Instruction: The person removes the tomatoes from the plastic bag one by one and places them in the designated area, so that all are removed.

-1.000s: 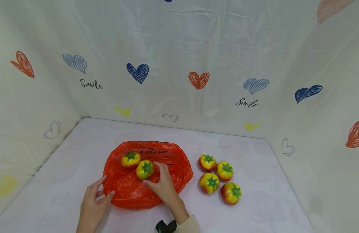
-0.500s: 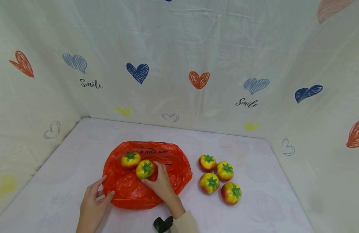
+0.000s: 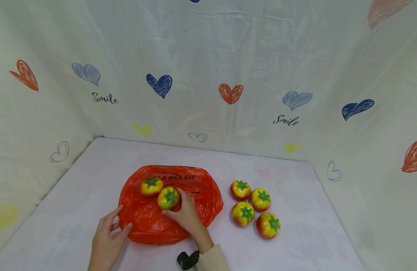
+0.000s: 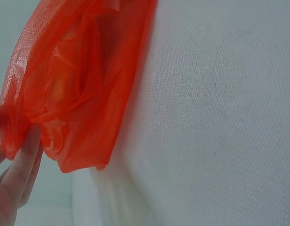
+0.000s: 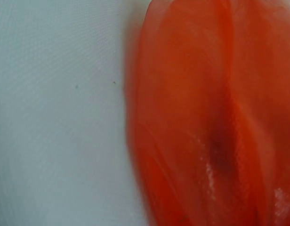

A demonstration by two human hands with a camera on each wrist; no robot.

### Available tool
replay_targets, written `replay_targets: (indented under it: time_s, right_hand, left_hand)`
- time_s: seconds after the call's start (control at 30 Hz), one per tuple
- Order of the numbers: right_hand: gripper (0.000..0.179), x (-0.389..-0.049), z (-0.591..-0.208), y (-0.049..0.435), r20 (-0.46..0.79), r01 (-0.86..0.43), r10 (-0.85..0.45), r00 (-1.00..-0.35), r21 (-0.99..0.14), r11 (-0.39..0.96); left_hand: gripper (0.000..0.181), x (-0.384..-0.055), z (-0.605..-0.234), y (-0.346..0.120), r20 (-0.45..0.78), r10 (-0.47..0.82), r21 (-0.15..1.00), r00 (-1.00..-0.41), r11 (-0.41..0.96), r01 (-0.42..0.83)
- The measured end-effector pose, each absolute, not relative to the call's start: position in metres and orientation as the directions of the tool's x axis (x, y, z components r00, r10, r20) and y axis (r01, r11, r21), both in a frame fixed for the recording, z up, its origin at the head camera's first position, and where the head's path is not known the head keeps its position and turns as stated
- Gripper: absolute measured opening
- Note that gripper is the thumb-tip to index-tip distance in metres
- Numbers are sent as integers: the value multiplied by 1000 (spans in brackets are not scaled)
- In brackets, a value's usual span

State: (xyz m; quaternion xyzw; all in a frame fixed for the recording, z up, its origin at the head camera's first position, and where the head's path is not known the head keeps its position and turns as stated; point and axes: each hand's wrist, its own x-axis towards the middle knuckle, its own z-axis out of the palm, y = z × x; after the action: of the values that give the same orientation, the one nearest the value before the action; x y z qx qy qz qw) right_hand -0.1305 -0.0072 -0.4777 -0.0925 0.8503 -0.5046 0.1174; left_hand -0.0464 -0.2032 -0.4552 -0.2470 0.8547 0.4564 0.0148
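White cloth [image 3: 259, 49] takes up most of the background, hanging in walls with doodled hearts and "Smile" printed on it. Next biggest is the pale table [image 3: 310, 214] in front. Red plastic bag [image 3: 147, 224] sits on that, spread out with its mouth facing up and "A NICE DAY" readable inside. Left hand [image 3: 106, 235] has the bag's left edge pinched between thumb and fingers; the left wrist view shows fingers against the plastic. Right hand [image 3: 187, 213] reaches over the near side, thumb and fingers curved around the nearer tomato [image 3: 167, 203] in the bag; honestly can't tell if it's actually gripping, and the right wrist view only gets bag and table. Second tomato [image 3: 151, 188] is in there too, right up against the first, a bit further back and left. Other four tomatoes [image 3: 243, 215] are bunched on the table, right of the bag. Beige sleeve [image 3: 214, 259] on the right arm, small black gadget [image 3: 186, 260] just beside it.
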Motion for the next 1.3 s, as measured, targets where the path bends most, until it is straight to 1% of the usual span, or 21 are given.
replay_targets:
  time_s: [0.2, 0.37, 0.93, 1.3]
  right_hand:
    - [81, -132, -478, -8, -105, -40, -276, -955, -879, 474]
    - [79, -132, -477, -9, -110, -37, -271, -956, -874, 484]
    - [75, -129, -478, -8, -107, -38, -275, -956, -878, 477]
    - [75, -125, -464, -4, -121, -25, -285, -951, -887, 461]
  left_hand:
    - [69, -43, -440, -196, -280, -406, 776, -870, 438, -454]
    - [67, -41, -429, -194, -290, -378, 783, -879, 434, -445]
    - [67, -40, -431, -195, -288, -366, 785, -885, 439, -437]
    - [66, -40, -430, -196, -282, -360, 784, -889, 447, -430]
